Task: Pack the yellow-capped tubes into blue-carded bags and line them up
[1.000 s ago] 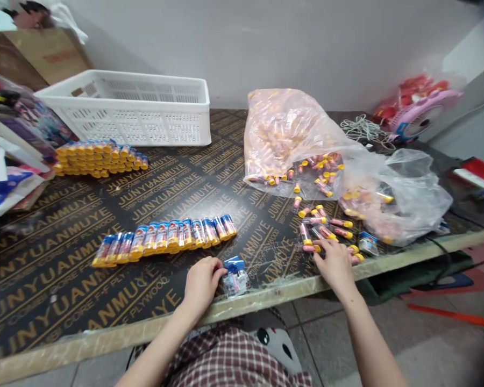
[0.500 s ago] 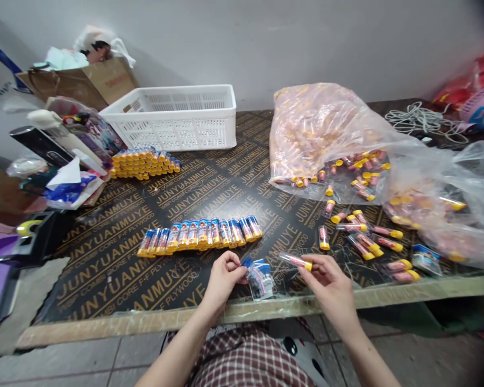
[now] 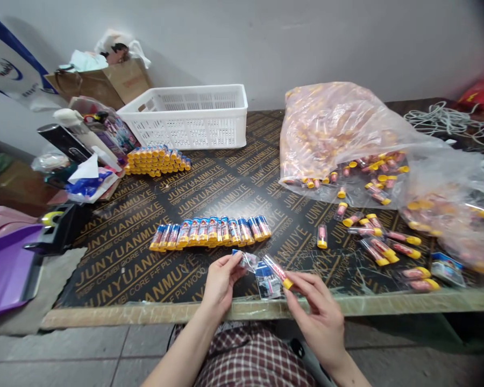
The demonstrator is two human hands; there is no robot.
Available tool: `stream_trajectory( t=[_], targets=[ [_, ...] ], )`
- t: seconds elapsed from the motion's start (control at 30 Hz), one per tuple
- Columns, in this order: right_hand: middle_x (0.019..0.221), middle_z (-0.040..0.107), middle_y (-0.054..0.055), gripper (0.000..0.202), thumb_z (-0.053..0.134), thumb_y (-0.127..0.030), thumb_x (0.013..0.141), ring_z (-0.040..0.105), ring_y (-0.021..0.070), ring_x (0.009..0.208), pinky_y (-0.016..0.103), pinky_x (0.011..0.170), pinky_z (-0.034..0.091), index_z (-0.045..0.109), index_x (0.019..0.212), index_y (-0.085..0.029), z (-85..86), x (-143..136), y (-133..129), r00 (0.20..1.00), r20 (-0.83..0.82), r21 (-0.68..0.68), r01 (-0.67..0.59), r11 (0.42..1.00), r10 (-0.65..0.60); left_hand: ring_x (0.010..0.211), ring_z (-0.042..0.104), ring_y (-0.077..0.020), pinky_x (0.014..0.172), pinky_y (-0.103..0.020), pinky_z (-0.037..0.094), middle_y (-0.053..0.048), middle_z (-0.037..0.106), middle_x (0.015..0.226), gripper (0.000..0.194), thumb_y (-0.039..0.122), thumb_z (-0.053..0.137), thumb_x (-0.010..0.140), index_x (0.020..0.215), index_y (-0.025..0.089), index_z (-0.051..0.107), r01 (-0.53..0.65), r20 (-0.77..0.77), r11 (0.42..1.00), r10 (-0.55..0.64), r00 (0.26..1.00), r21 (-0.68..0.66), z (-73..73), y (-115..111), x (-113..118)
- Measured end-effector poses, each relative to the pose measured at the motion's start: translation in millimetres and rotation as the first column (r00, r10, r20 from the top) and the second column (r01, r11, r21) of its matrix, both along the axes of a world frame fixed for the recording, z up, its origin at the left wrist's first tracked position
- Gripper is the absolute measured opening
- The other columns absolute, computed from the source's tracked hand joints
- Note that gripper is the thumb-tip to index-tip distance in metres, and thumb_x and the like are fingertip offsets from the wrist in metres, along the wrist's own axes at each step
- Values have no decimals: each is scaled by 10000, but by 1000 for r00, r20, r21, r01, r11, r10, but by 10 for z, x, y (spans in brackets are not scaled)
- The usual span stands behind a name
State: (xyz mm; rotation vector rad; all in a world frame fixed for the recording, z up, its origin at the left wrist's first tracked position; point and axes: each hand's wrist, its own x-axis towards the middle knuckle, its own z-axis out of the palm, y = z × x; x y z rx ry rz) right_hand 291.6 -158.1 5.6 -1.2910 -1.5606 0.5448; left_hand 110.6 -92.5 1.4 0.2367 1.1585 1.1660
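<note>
Fingers of the right hand [image 3: 320, 309] pinch a clear plastic tube [image 3: 275, 267] by its yellow cap, far end slanting leftward. The left hand [image 3: 221, 282] grips a clear, blue-edged sleeve [image 3: 248, 261] near that end.

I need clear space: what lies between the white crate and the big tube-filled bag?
Bare printed tabletop, seen in the head view, separates crate from bag.
</note>
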Motion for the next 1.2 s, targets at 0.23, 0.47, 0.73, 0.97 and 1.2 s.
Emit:
stream_trajectory(
  t=[0.23,0.47,0.73,0.97,1.2],
  targets=[
    [1037,589,70,407,567,-50,827,589,181,952,310,831,509,596,1186,-241,51,-37,-1,994,110,136,-32,990,17,547,579,-91,565,-209,493,-13,644,589,331,362,848,500,613,105,672,-36,-51,999,36,998,13,-30,-24,-13],
    [1060,573,83,410,535,-49,839,592,178,972,293,841,523,591,1199,-238,5,-110,16,977,104,71,-196,978,188,581,569,-88,576,-202,482,-16,654,650,341,417,784,602,673,104,670,-51,-85,991,61,994,121,30,-61,58],
    [1009,577,61,413,496,-33,852,596,163,929,281,812,529,599,1175,-269,-79,-96,75,973,46,51,-231,972,228,701,661,-158,676,-259,521,-81,711,798,371,270,829,569,852,107,655,151,15,984,-153,988,97,173,-100,99],
    [1008,556,71,601,499,9,818,584,164,910,274,780,542,446,1346,-272,-103,-183,125,957,122,181,-282,942,263,676,639,-127,648,-231,516,-76,705,799,342,298,821,591,826,98,673,203,68,977,-208,976,71,184,-135,84],
    [1422,289,122,792,577,-83,708,359,286,1289,459,1029,405,280,1424,-243,17,-93,326,947,156,54,-291,955,280,673,635,-135,637,-220,490,-77,693,751,415,284,839,564,897,90,685,412,37,909,-415,909,63,193,-264,147]
  ],
)
